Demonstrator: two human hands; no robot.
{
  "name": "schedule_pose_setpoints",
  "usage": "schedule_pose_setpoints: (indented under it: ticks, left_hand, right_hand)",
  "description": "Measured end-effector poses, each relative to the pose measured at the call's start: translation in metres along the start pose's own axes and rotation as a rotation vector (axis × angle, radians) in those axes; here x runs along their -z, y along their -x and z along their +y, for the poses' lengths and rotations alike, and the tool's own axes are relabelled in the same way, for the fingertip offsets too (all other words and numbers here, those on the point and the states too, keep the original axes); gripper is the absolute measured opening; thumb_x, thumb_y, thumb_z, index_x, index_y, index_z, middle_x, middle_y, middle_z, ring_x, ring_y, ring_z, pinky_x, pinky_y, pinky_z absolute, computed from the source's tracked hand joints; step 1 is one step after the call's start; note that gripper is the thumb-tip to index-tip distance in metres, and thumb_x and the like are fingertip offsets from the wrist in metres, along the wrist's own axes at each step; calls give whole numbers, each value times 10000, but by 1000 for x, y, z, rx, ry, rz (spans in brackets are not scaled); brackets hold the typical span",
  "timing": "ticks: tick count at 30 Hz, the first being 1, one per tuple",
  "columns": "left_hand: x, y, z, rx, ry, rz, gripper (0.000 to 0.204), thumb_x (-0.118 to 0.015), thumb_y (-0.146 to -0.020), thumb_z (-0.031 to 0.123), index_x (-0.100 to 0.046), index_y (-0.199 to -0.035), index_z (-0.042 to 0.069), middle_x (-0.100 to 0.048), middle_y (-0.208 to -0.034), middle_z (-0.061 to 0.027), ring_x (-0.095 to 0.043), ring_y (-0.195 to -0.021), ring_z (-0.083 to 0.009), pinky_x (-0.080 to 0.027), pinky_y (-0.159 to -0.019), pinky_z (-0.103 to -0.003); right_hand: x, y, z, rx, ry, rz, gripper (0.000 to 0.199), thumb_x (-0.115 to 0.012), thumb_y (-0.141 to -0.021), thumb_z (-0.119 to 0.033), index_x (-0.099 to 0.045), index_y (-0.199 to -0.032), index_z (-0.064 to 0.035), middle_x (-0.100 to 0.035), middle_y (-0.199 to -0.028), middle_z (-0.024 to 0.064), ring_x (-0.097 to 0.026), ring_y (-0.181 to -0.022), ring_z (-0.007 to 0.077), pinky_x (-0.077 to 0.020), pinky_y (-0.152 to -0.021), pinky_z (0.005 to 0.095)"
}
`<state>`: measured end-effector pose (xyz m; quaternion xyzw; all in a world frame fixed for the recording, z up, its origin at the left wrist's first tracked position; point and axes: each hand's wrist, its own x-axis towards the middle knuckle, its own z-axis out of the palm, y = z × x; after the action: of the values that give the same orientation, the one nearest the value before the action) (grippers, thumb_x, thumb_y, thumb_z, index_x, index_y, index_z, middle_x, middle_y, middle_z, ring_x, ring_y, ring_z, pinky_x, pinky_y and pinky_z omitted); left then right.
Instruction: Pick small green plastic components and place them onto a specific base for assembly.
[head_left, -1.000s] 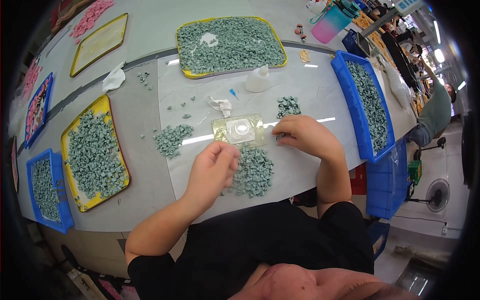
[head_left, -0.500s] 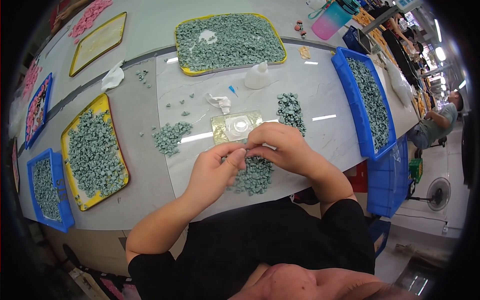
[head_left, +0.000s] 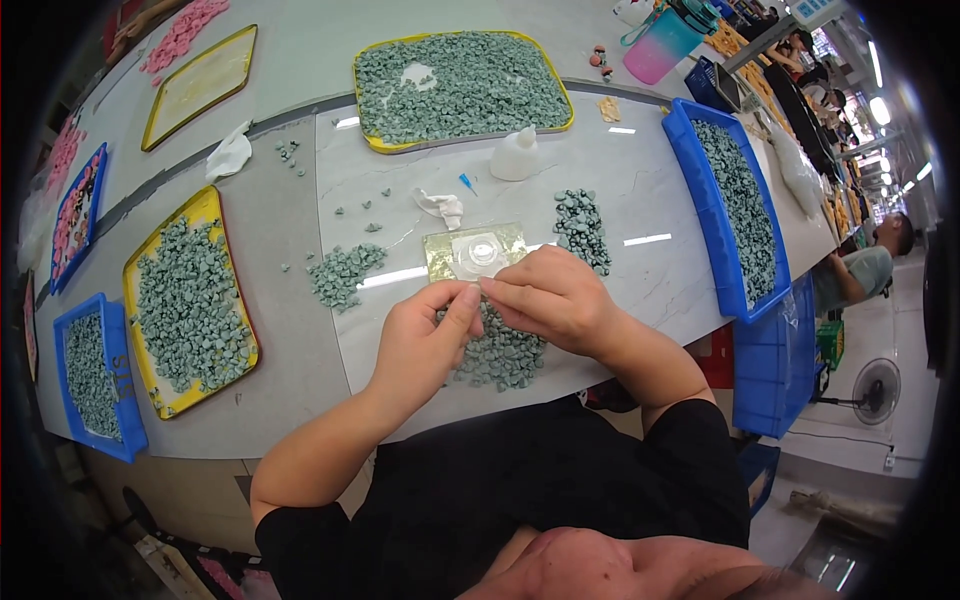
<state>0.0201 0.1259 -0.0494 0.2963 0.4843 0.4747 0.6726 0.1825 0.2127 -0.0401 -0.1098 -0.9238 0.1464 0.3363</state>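
My left hand (head_left: 428, 338) and my right hand (head_left: 553, 298) meet fingertip to fingertip above a heap of small grey-green pieces (head_left: 497, 352) at the table's near edge. Whatever they pinch between them is too small to make out, most likely one of those pieces. Just beyond the fingers lies a yellowish square pad (head_left: 476, 253) with a round clear dish on it. Two more small heaps of the pieces lie left (head_left: 344, 271) and right (head_left: 583, 225) of the pad.
A white squeeze bottle (head_left: 515, 155), a blue cap and crumpled tissue (head_left: 442, 206) lie behind the pad. Yellow trays (head_left: 187, 290) (head_left: 460, 85) and blue bins (head_left: 735, 210) (head_left: 95, 375) full of the pieces ring the work area. A person sits at far right (head_left: 865, 265).
My right hand has drawn back from beside the pad toward me and met my left hand, which moved up slightly; the fingertips now touch over the near heap.
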Motion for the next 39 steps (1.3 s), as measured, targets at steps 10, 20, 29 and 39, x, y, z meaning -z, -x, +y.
schedule_pose_setpoints:
  ticks: [10,20,29,39]
  left_hand:
    - [9,-3,0,30,379,23,124,-398,-916,71,-458,-1007,12,-476,-833,-43,-327,-549,-48,-272,-436,-178]
    - [16,0,3,58,416,58,161,-435,-940,175,-484,-922,22,-459,-774,-23,-322,-532,-46,-257,-419,-171]
    - [15,1,6,13,467,80,221,-445,-931,153,-521,-1001,-43,-448,-801,-12,-342,-584,-47,-300,-464,-179]
    - [19,-1,1,14,431,11,227,-541,-885,111,-541,-1061,-32,-493,-847,-25,-333,-552,-42,-303,-460,-178]
  right_hand:
    - [5,4,17,-4,263,-44,322,-696,-613,-49,-629,-927,-22,-593,-791,42,-544,-646,183,-409,-550,296]
    - [2,1,14,48,377,-128,361,-656,-627,-90,-623,-980,-23,-594,-840,43,-549,-668,182,-414,-563,293]
    - [-3,0,11,-74,164,-37,250,-657,-684,-17,-641,-934,-16,-608,-797,52,-555,-664,168,-426,-577,277]
    - [0,-4,1,-1007,-851,142,98,-595,-835,-71,-623,-859,20,-609,-766,52,-502,-655,80,-413,-613,216]
